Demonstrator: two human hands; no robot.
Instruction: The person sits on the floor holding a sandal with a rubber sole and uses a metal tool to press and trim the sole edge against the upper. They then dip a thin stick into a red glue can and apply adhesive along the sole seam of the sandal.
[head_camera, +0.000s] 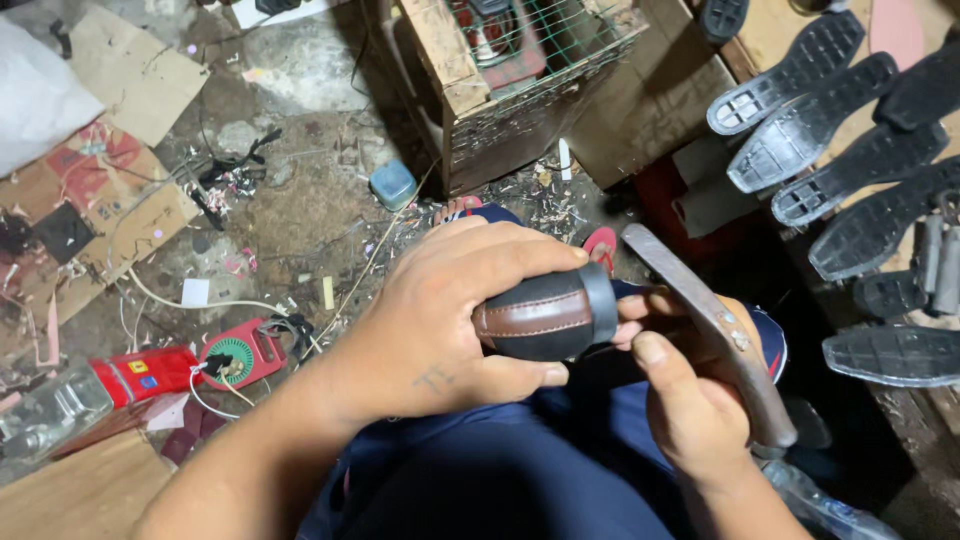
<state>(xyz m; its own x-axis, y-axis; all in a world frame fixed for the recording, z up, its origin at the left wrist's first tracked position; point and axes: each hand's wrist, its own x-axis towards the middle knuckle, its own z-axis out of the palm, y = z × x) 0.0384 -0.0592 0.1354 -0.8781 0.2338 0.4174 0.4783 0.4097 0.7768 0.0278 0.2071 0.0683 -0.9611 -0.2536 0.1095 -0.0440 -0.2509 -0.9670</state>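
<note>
Black shoe (545, 315) bears a stitched brown band.

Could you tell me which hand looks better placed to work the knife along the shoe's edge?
Probably the right hand: it grips the knife at the shoe, which the left hand steadies.

A cobbler's workshop: rows of black shoe soles (815, 125), a littered floor (300, 210), a worn wooden crate (480, 95).

The left hand (440, 320) is curled palm-down, its fingers (520, 250) wrapped in a firm grasp. The right hand (690, 400) is closed too, thumb pressed forward; both forearms are angled inward.
</note>
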